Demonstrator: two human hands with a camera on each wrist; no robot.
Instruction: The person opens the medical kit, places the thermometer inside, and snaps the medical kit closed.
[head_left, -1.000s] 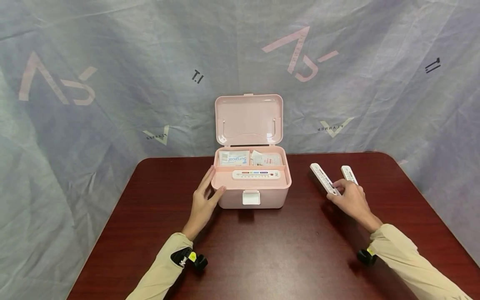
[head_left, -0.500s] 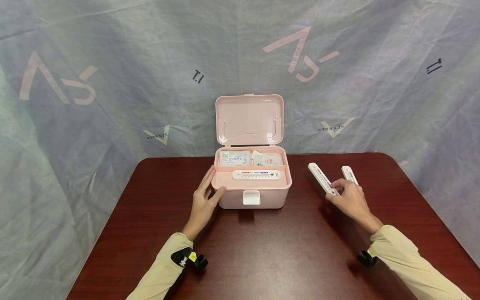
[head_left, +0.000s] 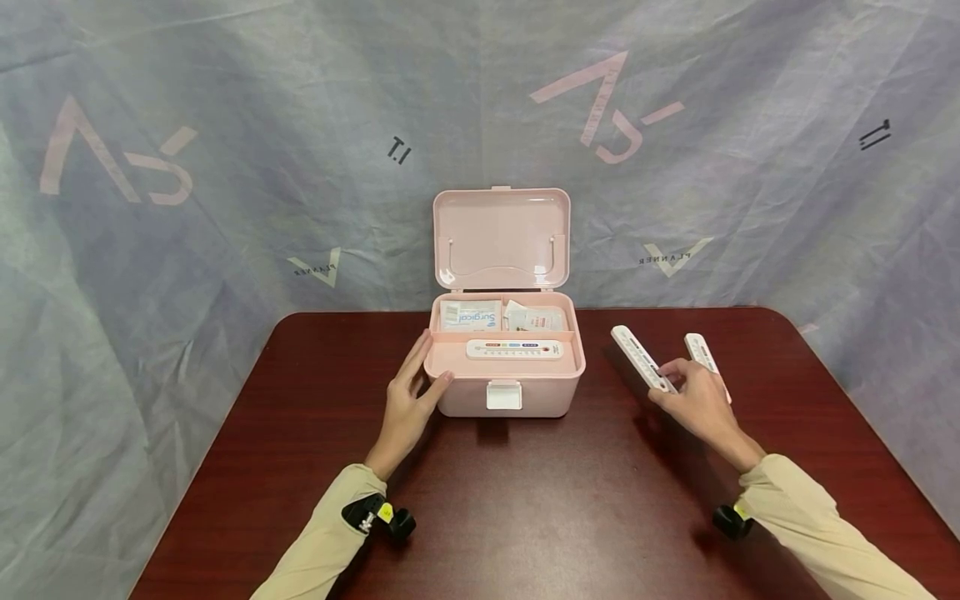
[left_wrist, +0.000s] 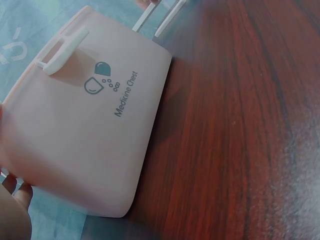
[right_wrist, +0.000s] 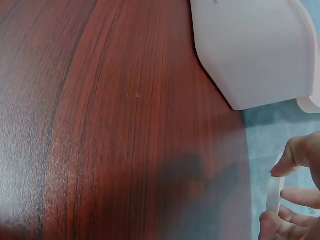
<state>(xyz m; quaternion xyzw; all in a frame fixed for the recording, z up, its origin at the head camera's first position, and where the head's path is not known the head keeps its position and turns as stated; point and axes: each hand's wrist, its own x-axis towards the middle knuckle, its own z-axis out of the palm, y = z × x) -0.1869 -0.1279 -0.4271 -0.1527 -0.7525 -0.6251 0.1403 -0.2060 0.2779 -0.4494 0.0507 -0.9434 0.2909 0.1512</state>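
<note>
In the head view my right hand (head_left: 697, 400) pinches a white wall thermometer (head_left: 637, 357) near its lower end, slightly above the table and right of an open pink medicine chest (head_left: 510, 398). The right wrist view shows this thermometer (right_wrist: 274, 194) edge-on between thumb and fingers. My left hand (head_left: 405, 408) rests on the chest's left side, fingers extended along it and thumb at the front rim. Inside the chest's front compartment lies a similar thermometer (head_left: 513, 349). Another one (head_left: 701, 354) lies partly hidden behind my right hand.
Behind the chest's divider sit a "Surgical" packet (head_left: 470, 315) and a smaller white packet (head_left: 534, 317). The chest's lid (head_left: 502, 237) stands upright at the back. A grey printed cloth (head_left: 337, 125) hangs behind the dark red wooden table (head_left: 570, 500).
My right hand has shifted slightly left with the thermometer, and more of the thermometer behind that hand shows. The left hand stays against the chest.
</note>
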